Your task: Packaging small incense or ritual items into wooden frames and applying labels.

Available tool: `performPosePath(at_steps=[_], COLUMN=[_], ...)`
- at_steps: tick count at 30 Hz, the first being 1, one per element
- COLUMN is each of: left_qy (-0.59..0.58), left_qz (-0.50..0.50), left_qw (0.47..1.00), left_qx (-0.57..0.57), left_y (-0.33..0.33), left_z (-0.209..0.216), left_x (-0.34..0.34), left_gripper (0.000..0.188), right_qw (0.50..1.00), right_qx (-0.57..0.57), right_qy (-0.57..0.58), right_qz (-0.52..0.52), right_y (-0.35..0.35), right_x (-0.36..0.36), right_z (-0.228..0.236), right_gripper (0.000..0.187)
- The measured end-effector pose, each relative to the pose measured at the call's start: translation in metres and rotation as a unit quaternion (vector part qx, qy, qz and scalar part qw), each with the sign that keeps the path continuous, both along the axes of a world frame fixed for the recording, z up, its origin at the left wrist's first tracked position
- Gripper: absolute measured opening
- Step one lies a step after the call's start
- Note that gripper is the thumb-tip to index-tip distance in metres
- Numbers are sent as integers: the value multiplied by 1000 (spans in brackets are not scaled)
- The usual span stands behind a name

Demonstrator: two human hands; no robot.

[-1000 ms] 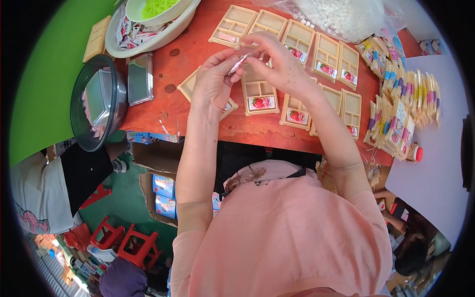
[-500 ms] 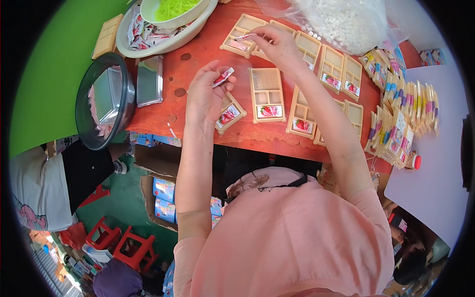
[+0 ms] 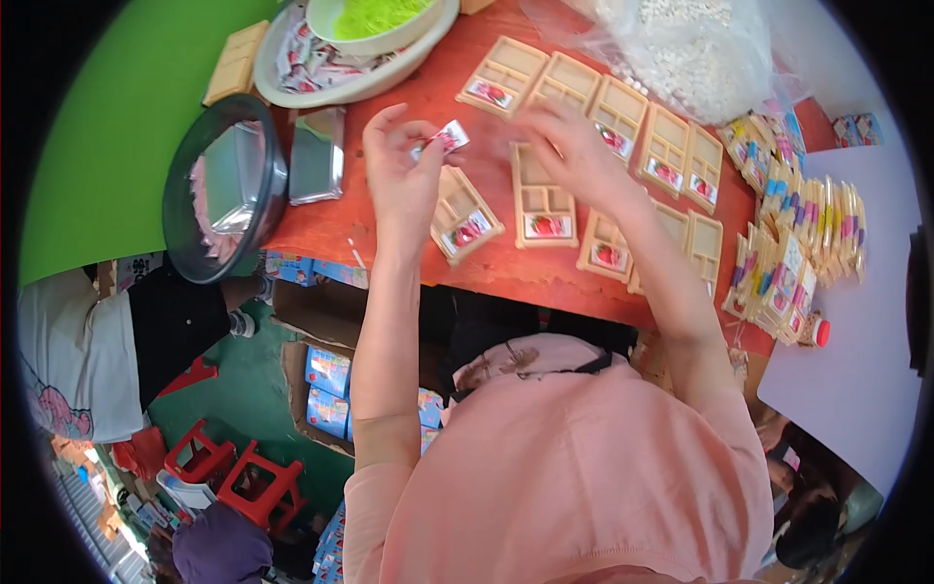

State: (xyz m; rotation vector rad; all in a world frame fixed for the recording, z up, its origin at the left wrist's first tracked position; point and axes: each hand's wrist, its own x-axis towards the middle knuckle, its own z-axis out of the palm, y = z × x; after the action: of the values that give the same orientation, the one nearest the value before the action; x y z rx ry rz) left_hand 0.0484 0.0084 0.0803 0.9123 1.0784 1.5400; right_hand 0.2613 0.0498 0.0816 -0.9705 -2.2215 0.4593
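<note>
Packet [image 3: 453,136] pinched between fingers of left hand [image 3: 401,161]; right hand [image 3: 576,156] above beige trays [image 3: 546,212], its fingers blurred, grip cannot be told; red table [image 3: 321,226] beneath

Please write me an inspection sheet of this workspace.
Surface: red wooden table, crowded.
Work items: beige rectangular compartment trays; several hold a strawberry-printed packet.
Clutter: white round basin, dark round bowl, white-filled clear plastic bag.
Hands: left hand pinches a small red-and-white packet; right hand, blurred, is near the trays, grip unclear.
Cables: nothing seen.
Surroundings: red plastic stools, blue printed cartons, person in a white top.
</note>
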Motion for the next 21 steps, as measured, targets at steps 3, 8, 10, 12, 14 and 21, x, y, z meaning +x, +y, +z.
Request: performPosePath(at_steps=[3, 8, 10, 12, 14, 21], left_qy=[123, 322, 301, 214, 253, 550], left_qz=[104, 242, 199, 210, 234, 65], left_qw=[985, 911, 924, 947, 930, 779], left_qx=[58, 91, 129, 116, 127, 292], left_y=[22, 71, 90, 99, 93, -15], left_z=[3, 13, 13, 16, 19, -10], left_x=[-35, -92, -105, -102, -86, 32], left_gripper=[37, 20, 28, 31, 30, 30], right_qw=[999, 983, 972, 987, 991, 987], right_qx=[-34, -177, -217, -110, -65, -10], right_qy=[-19, 28, 58, 65, 26, -5], right_qz=[-12, -35, -65, -93, -116, -163], right_y=[-41, -98, -112, -124, -128, -133], right_x=[29, 45, 49, 50, 56, 70], right_z=[-3, 1, 1, 6, 5, -18], right_gripper=[19, 19, 20, 22, 25, 25])
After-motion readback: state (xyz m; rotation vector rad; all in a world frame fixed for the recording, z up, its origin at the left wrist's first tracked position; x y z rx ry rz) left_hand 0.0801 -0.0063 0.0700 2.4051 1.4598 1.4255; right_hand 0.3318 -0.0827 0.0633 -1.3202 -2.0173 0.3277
